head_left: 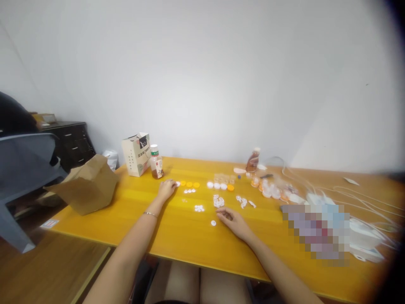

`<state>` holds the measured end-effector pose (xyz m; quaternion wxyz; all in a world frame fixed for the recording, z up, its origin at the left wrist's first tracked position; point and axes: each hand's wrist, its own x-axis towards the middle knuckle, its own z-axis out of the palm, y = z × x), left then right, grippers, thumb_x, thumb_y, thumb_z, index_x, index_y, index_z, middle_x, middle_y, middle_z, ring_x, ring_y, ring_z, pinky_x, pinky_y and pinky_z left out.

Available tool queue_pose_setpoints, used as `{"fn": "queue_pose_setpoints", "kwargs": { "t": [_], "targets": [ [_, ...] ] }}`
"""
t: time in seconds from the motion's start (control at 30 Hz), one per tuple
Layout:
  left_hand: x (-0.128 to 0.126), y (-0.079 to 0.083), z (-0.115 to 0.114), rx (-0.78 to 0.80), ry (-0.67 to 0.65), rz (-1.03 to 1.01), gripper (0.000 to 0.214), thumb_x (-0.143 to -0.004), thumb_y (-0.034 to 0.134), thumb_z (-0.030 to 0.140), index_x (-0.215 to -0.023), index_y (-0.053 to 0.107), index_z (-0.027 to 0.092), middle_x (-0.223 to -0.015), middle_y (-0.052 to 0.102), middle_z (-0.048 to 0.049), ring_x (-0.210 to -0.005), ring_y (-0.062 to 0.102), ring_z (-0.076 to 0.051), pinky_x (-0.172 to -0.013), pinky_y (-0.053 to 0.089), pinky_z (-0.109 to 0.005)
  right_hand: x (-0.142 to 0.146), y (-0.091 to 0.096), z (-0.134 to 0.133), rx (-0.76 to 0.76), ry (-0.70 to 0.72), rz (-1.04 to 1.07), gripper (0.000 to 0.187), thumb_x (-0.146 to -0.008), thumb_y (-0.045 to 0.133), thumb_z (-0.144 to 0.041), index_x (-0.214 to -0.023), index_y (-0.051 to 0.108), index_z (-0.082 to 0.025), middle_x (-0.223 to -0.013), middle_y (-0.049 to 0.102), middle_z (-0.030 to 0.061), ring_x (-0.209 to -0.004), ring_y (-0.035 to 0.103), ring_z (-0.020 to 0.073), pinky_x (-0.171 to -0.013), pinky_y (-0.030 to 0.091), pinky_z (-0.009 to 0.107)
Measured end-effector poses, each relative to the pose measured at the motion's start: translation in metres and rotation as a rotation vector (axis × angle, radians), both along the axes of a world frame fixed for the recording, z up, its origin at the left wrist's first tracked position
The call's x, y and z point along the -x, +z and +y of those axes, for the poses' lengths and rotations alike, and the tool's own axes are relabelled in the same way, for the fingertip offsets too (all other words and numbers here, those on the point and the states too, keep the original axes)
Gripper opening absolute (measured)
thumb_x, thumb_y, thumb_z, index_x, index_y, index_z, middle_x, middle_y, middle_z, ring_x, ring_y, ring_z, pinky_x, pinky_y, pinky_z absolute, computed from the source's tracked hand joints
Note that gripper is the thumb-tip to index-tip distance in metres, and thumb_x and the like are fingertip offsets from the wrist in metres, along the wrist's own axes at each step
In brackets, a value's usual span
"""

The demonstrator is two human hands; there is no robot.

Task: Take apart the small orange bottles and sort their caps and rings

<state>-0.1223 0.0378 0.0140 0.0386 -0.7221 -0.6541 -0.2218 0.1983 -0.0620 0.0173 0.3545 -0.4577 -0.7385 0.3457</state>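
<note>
My left hand [166, 190] lies palm-down on the yellow wooden surface [126, 219], fingers lightly curled, nothing visibly held. Its fingertips sit just beside a small round white disc [177, 183], with a row of round yellow plastic caps [189, 184] to the right. My right hand [232, 221], nearer the front edge, has its fingers loosely bunched; can't tell if anything tiny is pinched. A second small round white disc [213, 223] lies just left of it, and a small heap of white printed paper pieces [218, 202] lies ahead and left, toward the back edge, no clear long axis.
</note>
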Motion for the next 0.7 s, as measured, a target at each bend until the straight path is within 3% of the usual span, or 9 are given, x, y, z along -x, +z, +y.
{"fn": "queue_pose_setpoints", "kwargs": {
  "t": [0.13, 0.27, 0.3, 0.4, 0.47, 0.53, 0.7],
  "targets": [
    [-0.006, 0.003, -0.007, -0.063, -0.021, 0.008, 0.019, -0.084, 0.046, 0.024, -0.089, 0.064, 0.019, -0.091, 0.061, -0.0073, -0.092, 0.054, -0.022, -0.076, 0.036, -0.030, 0.000, 0.001, 0.000, 0.009, -0.002, 0.018, 0.029, -0.074, 0.052, -0.043, -0.086, 0.061, -0.019, -0.078, 0.063, 0.0025, -0.072, 0.057, 0.0178, -0.068, 0.046, 0.030],
    [-0.032, 0.013, -0.022, -0.134, -0.100, 0.025, 0.022, -0.086, 0.043, 0.027, -0.100, 0.059, 0.019, -0.098, 0.057, -0.0083, -0.096, 0.051, -0.021, -0.081, 0.036, -0.030, -0.001, 0.002, 0.001, 0.004, -0.018, 0.049, 0.030, -0.075, 0.051, -0.044, -0.086, 0.061, -0.018, -0.082, 0.065, 0.0038, -0.077, 0.059, 0.0194, -0.072, 0.046, 0.031],
    [-0.042, 0.015, -0.028, -0.148, -0.163, 0.037, 0.023, -0.087, 0.043, 0.029, -0.102, 0.058, 0.019, -0.099, 0.057, -0.0074, -0.095, 0.052, -0.019, -0.081, 0.037, -0.029, -0.001, 0.002, 0.001, -0.004, -0.029, 0.050, 0.030, -0.075, 0.050, -0.045, -0.086, 0.061, -0.018, -0.082, 0.066, 0.0042, -0.077, 0.059, 0.0198, -0.072, 0.046, 0.031],
    [-0.075, 0.021, -0.052, -0.187, -0.574, 0.136, 0.027, -0.090, 0.035, 0.028, -0.106, 0.055, 0.020, -0.094, 0.058, -0.0065, -0.087, 0.054, -0.017, -0.077, 0.039, -0.026, -0.004, 0.001, 0.005, -0.066, -0.096, 0.045, 0.031, -0.076, 0.049, -0.045, -0.084, 0.062, -0.018, -0.083, 0.066, 0.0052, -0.077, 0.059, 0.0203, -0.073, 0.046, 0.032],
    [-0.095, 0.023, -0.071, -0.152, -0.768, 0.213, 0.029, -0.091, 0.033, 0.030, -0.111, 0.051, 0.021, -0.087, 0.058, -0.0049, -0.080, 0.055, -0.016, -0.072, 0.040, -0.025, -0.012, -0.001, 0.010, -0.138, -0.177, 0.032, 0.030, -0.076, 0.048, -0.044, -0.082, 0.062, -0.018, -0.082, 0.066, 0.0057, -0.076, 0.058, 0.0202, -0.073, 0.045, 0.032],
    [-0.109, 0.024, -0.087, -0.135, -0.873, 0.233, 0.031, -0.091, 0.033, 0.036, -0.111, 0.051, 0.021, -0.085, 0.058, -0.0044, -0.077, 0.055, -0.015, -0.070, 0.041, -0.024, -0.026, -0.002, 0.019, -0.214, -0.292, 0.008, 0.031, -0.077, 0.046, -0.043, -0.082, 0.061, -0.017, -0.080, 0.065, 0.0064, -0.075, 0.057, 0.0201, -0.073, 0.045, 0.032],
    [-0.123, 0.020, -0.103, -0.104, -0.965, 0.217, 0.032, -0.089, 0.036, 0.041, -0.104, 0.055, 0.019, -0.087, 0.058, -0.0060, -0.078, 0.056, -0.015, -0.072, 0.041, -0.024, -0.091, 0.002, 0.057, -0.405, -0.746, -0.149, 0.032, -0.078, 0.040, -0.033, -0.095, 0.057, -0.012, -0.093, 0.058, 0.0134, -0.089, 0.052, 0.0242, -0.081, 0.040, 0.037]
  ]
}}
